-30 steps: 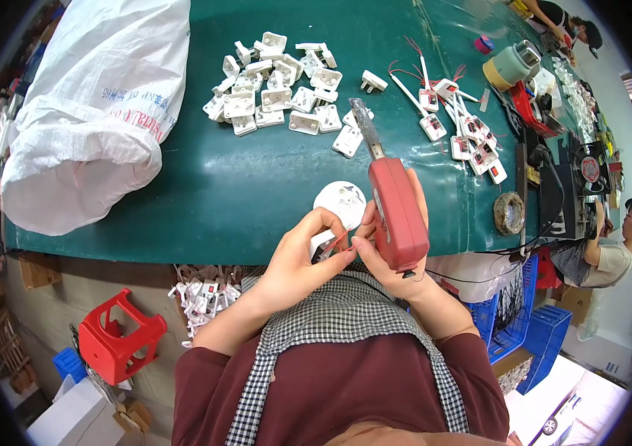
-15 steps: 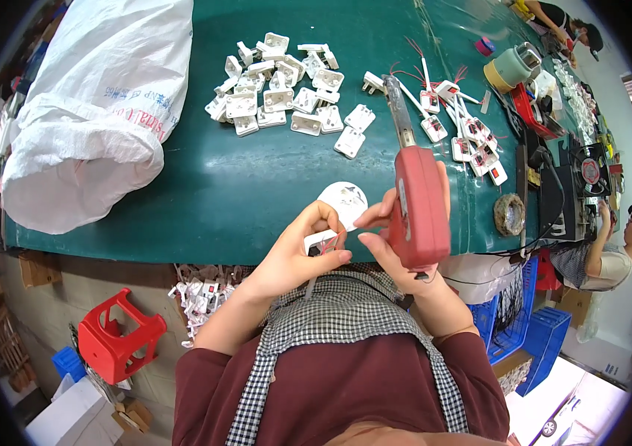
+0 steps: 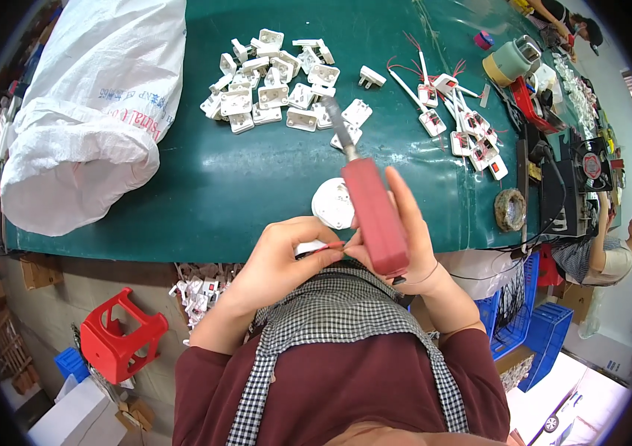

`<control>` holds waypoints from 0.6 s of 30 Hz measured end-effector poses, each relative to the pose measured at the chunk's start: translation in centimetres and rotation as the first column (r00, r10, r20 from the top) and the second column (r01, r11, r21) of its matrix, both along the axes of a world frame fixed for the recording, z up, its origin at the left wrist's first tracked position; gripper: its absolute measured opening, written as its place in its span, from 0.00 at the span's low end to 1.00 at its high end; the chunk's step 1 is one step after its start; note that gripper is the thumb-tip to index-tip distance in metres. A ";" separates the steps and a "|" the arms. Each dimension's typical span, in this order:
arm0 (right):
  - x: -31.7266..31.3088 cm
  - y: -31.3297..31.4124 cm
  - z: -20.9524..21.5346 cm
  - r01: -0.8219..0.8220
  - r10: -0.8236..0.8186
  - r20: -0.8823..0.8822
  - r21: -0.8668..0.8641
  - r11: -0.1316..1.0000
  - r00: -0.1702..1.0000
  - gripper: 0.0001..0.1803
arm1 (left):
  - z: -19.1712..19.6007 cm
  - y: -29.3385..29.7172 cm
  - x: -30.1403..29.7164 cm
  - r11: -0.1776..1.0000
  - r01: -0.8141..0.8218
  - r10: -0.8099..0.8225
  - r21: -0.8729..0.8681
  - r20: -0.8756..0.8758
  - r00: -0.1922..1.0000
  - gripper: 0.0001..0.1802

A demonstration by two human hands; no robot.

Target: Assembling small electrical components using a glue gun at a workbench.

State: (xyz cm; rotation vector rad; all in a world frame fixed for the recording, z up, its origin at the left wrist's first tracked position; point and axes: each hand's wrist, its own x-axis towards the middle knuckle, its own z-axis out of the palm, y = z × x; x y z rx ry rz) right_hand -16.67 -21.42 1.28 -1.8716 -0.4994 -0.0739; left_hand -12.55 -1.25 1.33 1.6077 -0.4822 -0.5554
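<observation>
My left hand [image 3: 286,256] is closed around a small white plastic housing [image 3: 308,247] with red wires [image 3: 334,244], held just over the table's near edge. My right hand [image 3: 413,245] grips a red handheld tool [image 3: 377,215], whose long metal shaft points away from me toward the pile. The right thumb and fingertips meet the wires beside my left fingers; the tool's body hides part of this contact. Directly beyond my hands lies a round white disc [image 3: 333,203], partly covered by the tool.
White plug housings [image 3: 271,97] are heaped at the far middle. Wired white pieces [image 3: 472,134] lie to the right, near a brown ring-shaped roll [image 3: 510,210]. A big white sack [image 3: 100,126] fills the left. A red stool [image 3: 123,334] stands below; a co-worker [image 3: 613,238] sits right.
The red tool has swung leftward and lower, its shaft tilting left. My right fingertips have come over to the wires at my left hand.
</observation>
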 end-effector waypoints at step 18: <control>1.9 0.3 -4.3 0.357 -0.346 -0.107 0.106 0.928 0.932 0.52 | -3.2 -3.0 2.4 0.921 -0.323 0.155 0.219 0.556 0.817 0.05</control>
